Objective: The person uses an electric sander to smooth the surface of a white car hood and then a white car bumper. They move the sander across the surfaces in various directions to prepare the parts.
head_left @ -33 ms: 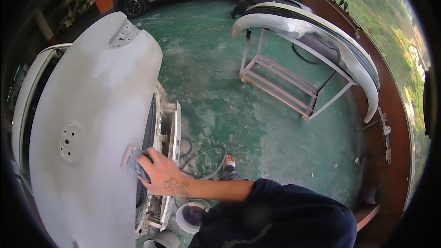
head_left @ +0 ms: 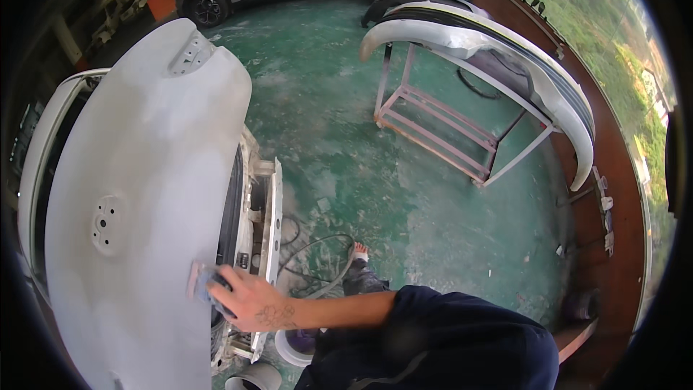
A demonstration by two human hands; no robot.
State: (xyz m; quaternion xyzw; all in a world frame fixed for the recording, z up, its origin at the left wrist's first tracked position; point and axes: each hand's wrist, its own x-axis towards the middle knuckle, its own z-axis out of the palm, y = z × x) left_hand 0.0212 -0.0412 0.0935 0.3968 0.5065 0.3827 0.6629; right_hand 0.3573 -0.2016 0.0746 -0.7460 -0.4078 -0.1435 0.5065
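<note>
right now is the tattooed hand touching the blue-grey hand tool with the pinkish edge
Touching. The head view shows the tattooed hand curled over the blue-grey hand tool, with no gap between them.

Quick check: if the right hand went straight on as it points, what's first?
More of the pale car panel, which the blue-grey block under the right hand seems to touch; farther left, perhaps the recess with holes, though exact heading and depth are unclear.
</note>
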